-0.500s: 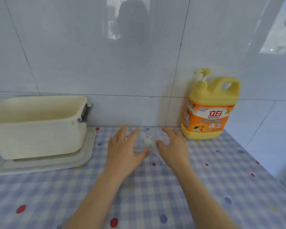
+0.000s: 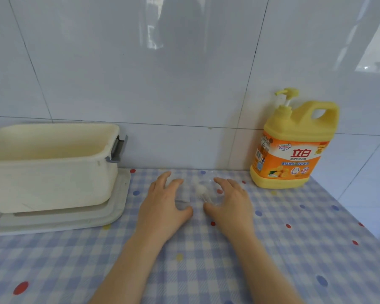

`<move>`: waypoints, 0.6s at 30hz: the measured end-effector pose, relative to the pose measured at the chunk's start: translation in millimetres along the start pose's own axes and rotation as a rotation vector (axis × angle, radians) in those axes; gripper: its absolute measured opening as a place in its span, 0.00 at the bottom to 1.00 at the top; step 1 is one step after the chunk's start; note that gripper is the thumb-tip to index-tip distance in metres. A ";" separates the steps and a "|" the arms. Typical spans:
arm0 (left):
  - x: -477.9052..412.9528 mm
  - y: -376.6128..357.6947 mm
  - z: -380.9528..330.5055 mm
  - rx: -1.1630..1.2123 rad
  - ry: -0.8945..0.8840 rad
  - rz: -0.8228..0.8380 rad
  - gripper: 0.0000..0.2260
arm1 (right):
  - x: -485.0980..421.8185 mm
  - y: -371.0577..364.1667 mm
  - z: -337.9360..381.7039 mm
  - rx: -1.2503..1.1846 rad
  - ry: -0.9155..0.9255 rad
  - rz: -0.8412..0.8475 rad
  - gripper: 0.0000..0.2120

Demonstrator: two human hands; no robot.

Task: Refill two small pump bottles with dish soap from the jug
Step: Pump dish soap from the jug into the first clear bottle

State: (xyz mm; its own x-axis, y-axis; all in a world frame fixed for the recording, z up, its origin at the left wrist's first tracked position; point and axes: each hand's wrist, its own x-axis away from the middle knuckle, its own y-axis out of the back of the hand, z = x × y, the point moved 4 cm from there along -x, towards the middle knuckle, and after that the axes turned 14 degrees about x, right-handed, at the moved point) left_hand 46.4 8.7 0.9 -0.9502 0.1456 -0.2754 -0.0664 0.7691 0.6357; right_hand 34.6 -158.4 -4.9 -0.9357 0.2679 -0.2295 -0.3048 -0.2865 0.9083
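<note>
Between my two hands, low on the checked cloth [image 2: 206, 260], sits a small clear bottle [image 2: 203, 195] with a whitish pump top, blurred and hard to read. My left hand [image 2: 162, 207] has fingers loosely spread, palm down, thumb reaching toward the bottle; my right hand [image 2: 230, 205] is likewise spread and curved around its other side. I cannot tell whether either touches it. The yellow jug [image 2: 294, 148] stands upright at the wall, right. A cream tub [image 2: 48, 172] rests on a grey tray [image 2: 75, 220], left.
</note>
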 end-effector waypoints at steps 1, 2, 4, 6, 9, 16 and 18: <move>-1.6 0.9 2.6 0.006 0.009 -0.017 0.28 | -0.5 0.0 -0.4 -0.004 -0.002 -0.005 0.32; -2.2 2.1 4.4 0.006 0.013 -0.034 0.27 | -0.4 0.5 0.2 -0.003 0.001 -0.007 0.31; -3.5 3.9 7.8 0.007 0.014 -0.073 0.24 | 0.1 1.1 2.3 -0.020 -0.001 -0.008 0.31; -4.5 6.2 10.0 0.015 0.012 -0.116 0.22 | 0.3 1.9 4.6 -0.061 -0.002 -0.020 0.30; -5.9 10.4 12.6 -0.027 0.041 -0.165 0.23 | 1.6 2.6 10.4 -0.107 0.014 -0.030 0.30; -4.9 19.4 12.5 -0.060 0.049 -0.199 0.24 | 6.4 -2.0 28.0 -0.189 0.128 0.048 0.22; -4.1 17.7 6.9 -0.075 0.001 -0.191 0.23 | 5.6 -0.8 27.8 -0.166 0.133 0.050 0.21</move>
State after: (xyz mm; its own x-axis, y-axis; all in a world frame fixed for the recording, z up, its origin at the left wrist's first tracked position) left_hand 51.2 26.0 8.3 -0.9184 0.0011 -0.3956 -0.2677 0.7345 0.6236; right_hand 34.5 -131.1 2.8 -0.9624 0.1284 -0.2396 -0.2718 -0.4465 0.8525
